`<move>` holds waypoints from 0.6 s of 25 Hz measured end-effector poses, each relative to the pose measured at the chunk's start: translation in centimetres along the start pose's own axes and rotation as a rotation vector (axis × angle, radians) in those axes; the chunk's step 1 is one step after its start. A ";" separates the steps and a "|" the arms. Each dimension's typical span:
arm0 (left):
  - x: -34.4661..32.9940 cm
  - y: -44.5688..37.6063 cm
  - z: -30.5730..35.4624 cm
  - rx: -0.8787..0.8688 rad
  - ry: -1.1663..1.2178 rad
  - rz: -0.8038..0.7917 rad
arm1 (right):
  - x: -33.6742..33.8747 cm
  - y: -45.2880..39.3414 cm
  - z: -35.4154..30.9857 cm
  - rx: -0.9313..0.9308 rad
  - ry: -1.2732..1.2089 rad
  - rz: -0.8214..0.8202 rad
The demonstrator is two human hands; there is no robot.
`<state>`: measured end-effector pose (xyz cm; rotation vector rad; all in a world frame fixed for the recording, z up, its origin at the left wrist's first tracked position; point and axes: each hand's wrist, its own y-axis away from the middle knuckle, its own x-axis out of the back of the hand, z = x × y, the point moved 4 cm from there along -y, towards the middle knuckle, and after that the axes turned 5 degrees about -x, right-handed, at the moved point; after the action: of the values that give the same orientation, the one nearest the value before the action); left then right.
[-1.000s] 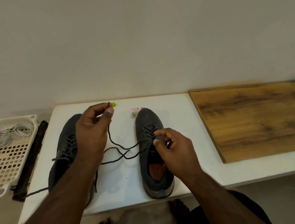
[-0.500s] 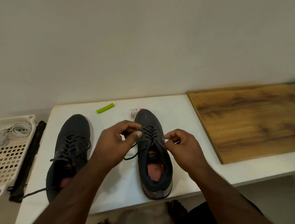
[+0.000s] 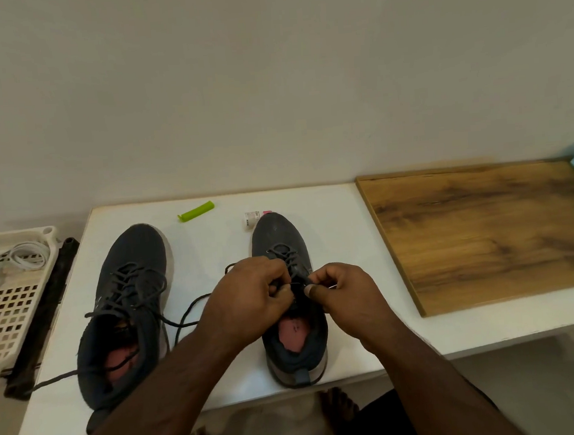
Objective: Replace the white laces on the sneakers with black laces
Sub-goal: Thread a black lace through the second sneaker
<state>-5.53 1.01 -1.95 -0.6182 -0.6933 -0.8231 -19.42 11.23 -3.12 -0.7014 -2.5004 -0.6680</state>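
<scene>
Head view: two dark sneakers stand side by side on the white surface (image 3: 212,243), toes toward the wall. Over the right sneaker (image 3: 282,238), both hands meet at the tongue: the left hand (image 3: 247,302) has its fingers (image 3: 277,288) curled and pinching the black lace (image 3: 190,312), which loops out toward the left sneaker (image 3: 134,260); the right hand (image 3: 345,297) pinches the same lace between thumb and curled fingers. The left sneaker is laced in black, ends trailing loose. White laces (image 3: 17,257) lie coiled in a slotted basket (image 3: 7,308) left of the surface. A green clip (image 3: 196,211) lies near the wall
</scene>
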 end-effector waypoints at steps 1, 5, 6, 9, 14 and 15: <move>-0.2 0.0 0.0 -0.009 -0.011 0.005 | -0.1 -0.1 0.1 -0.016 -0.029 -0.011; -1.2 0.1 0.2 -0.020 -0.114 0.039 | -0.2 -0.2 0.4 -0.029 -0.067 -0.036; -1.5 0.1 0.3 -0.012 -0.138 0.046 | -0.2 -0.1 0.4 -0.029 -0.071 -0.039; -1.5 0.3 0.4 0.032 -0.186 0.064 | -0.1 -0.1 0.4 -0.032 -0.093 -0.038; -1.4 0.2 0.8 0.057 -0.238 0.071 | -0.2 0.0 0.4 -0.020 -0.106 -0.038; -1.5 0.3 0.8 0.063 -0.222 0.056 | -0.1 0.0 0.4 -0.024 -0.120 -0.046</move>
<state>-6.30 2.38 -2.68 -0.6750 -0.8968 -0.6844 -19.46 11.38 -3.54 -0.7142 -2.6296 -0.6915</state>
